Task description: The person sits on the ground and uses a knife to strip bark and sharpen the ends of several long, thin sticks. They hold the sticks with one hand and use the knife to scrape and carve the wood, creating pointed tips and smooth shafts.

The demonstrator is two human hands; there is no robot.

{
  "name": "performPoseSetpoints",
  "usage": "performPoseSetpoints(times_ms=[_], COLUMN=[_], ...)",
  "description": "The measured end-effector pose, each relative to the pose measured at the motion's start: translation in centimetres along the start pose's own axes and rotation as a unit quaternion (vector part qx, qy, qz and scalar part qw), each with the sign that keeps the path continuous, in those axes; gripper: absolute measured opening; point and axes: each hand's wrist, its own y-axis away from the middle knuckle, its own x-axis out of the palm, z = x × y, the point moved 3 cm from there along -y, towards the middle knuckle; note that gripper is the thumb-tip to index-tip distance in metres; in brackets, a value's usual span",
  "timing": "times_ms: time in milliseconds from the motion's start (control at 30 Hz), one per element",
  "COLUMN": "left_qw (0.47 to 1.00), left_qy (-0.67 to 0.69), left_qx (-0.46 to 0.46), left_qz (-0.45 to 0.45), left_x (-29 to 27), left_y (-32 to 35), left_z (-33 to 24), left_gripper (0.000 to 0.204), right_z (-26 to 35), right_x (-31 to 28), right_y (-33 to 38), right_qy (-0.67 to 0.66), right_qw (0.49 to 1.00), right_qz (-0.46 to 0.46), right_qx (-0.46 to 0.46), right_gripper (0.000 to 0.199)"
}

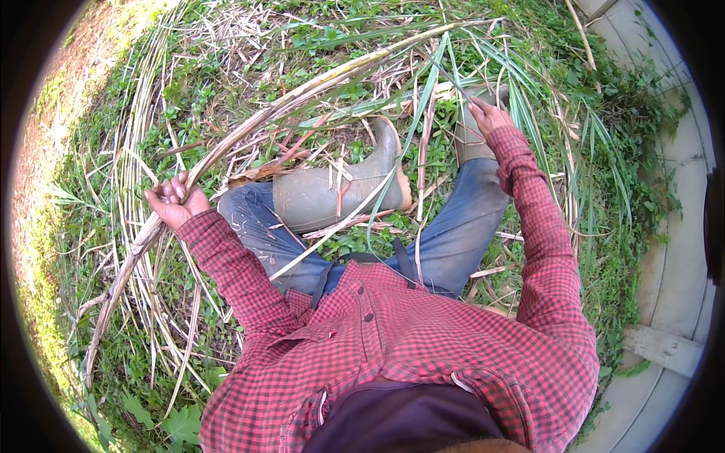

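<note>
My left hand (175, 199) is closed around the thick lower part of a long, dry, yellow-brown cane stalk (291, 102). Its narrower, leafy top arches up to the far right, while the ragged brown base hangs below my fist. My right hand (489, 117), by my right boot (474, 140), is closed on a thin, grey, blade-like tool (455, 81) pointing up and left toward the stalk's leafy end. Its grip is hidden in my fingers. Long green leaves (532, 121) spread around that hand.
My left boot (321, 192) lies sideways in front of me, with my legs in blue trousers folded on the ground. Several long dry stalks (140, 98) lie in a curved pile at the left. Leaf scraps and low green plants cover the ground. A pale wall (668, 264) curves along the right.
</note>
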Motion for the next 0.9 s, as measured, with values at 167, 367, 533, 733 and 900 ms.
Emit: performPoseSetpoints(times_ms=[167,367,533,733,900], left_qw=[0.998,0.999,0.999,0.998,0.996], left_qy=[-0.029,-0.006,-0.005,-0.057,-0.055], left_qx=[-0.002,-0.011,-0.002,-0.011,0.026], left_qz=[-0.052,-0.047,-0.052,-0.029,-0.065], left_x=[-1.3,-0.4,0.0,0.8,-2.4], left_y=[1.0,2.5,3.4,1.8,1.7], left_z=[2.1,2.3,1.5,-1.7,-4.9], left_gripper=[0.027,0.027,0.027,0.027,0.029], right_z=[4.1,13.9,19.3,12.0,17.1], right_x=[-2.7,-0.9,0.0,-2.3,-1.4], right_y=[7.7,6.6,3.9,-5.1,0.1], right_qy=[0.122,0.161,0.164,0.268,0.275], right_qw=[0.970,0.929,0.911,0.939,0.927], right_qz=[0.044,0.053,0.034,0.033,0.070], right_qx=[-0.206,-0.329,-0.377,-0.212,-0.244], right_gripper=[0.041,0.046,0.052,0.058,0.047])
